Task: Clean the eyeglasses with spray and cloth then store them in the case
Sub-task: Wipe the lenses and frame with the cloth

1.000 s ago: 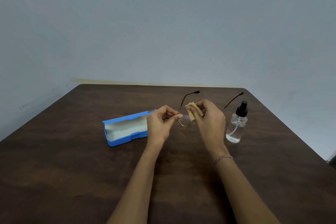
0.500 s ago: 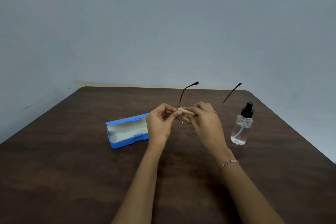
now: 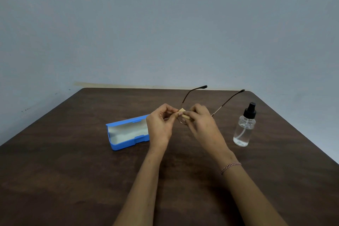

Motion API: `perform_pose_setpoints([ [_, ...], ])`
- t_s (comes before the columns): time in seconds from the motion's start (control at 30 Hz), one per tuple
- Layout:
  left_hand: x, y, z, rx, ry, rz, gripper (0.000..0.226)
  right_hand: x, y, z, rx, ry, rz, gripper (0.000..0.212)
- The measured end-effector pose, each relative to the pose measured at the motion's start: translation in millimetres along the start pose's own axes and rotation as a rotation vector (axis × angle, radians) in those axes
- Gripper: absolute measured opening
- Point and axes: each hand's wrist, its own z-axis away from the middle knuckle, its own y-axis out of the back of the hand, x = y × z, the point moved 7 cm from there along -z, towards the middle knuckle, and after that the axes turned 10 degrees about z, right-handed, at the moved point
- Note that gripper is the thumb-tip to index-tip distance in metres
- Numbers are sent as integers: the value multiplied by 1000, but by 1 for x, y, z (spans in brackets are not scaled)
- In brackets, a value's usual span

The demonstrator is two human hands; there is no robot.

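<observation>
Dark wooden table (image 3: 73,179) bears blue case (image 3: 128,132) and spray bottle (image 3: 244,130).

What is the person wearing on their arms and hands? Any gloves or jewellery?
No gloves or sleeves show: the left hand and right hand are bare, and so are both forearms. The only thing worn is a thin bracelet of twisted red and white thread on the right wrist. No ring or watch shows.

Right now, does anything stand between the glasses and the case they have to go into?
Nothing visible does. The case lies open beside the left hand holding the glasses, only pale lining inside; the right hand pinches the cloth on them.
</observation>
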Motion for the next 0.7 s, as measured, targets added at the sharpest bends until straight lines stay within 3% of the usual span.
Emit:
perform_pose_setpoints([
  [0.27,-5,9,-5,92,25,36,19,-9,-3,1,-70,82,22,34],
  [0.4,-7,6,-5,83,76,107,12,-11,5,1,56,115,164,26],
  [0.57,-17,-10,1,41,269,558,17,-6,21,3,223,80,134,22],
  [0.7,-25,-41,13,-151,526,828,14,-1,31,5,307,51,74,24],
])
